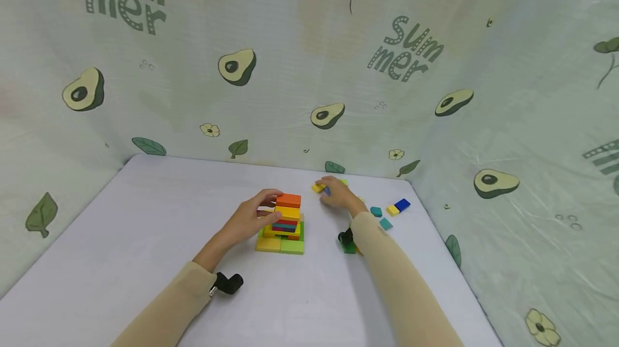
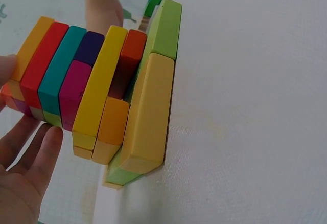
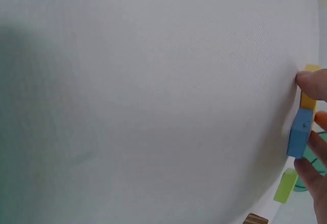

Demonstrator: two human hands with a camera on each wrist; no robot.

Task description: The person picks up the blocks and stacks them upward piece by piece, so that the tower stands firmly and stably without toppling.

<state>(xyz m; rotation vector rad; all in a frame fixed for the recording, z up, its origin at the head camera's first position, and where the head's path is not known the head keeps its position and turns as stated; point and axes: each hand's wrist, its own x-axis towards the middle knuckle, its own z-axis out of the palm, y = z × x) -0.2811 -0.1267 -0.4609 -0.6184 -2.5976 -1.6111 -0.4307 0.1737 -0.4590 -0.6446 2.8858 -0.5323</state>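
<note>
A stack of coloured blocks (image 1: pixel 287 212) stands on a base of yellow and light green blocks (image 1: pixel 292 247). My left hand (image 1: pixel 249 218) is at the stack's left side, thumb on the near side and fingers behind; in the left wrist view the hand (image 2: pixel 25 183) touches the upper layers, among them a teal block (image 2: pixel 62 70) and a red one (image 2: pixel 45 65). At the back right, my right hand (image 1: pixel 338 194) reaches down over loose blocks. In the right wrist view its fingers (image 3: pixel 306 170) and thumb are around a blue block (image 3: pixel 300 134) and a yellow block (image 3: pixel 307 101).
Right of my right hand lie teal blocks (image 1: pixel 376 211), a dark blue block (image 1: pixel 402 204) and a yellow one (image 1: pixel 393 210). A green block (image 1: pixel 349 247) is beneath my right wrist. A light green block (image 3: pixel 286 185) lies close to the blue one. Patterned cloth (image 1: pixel 280 137) hangs behind the table.
</note>
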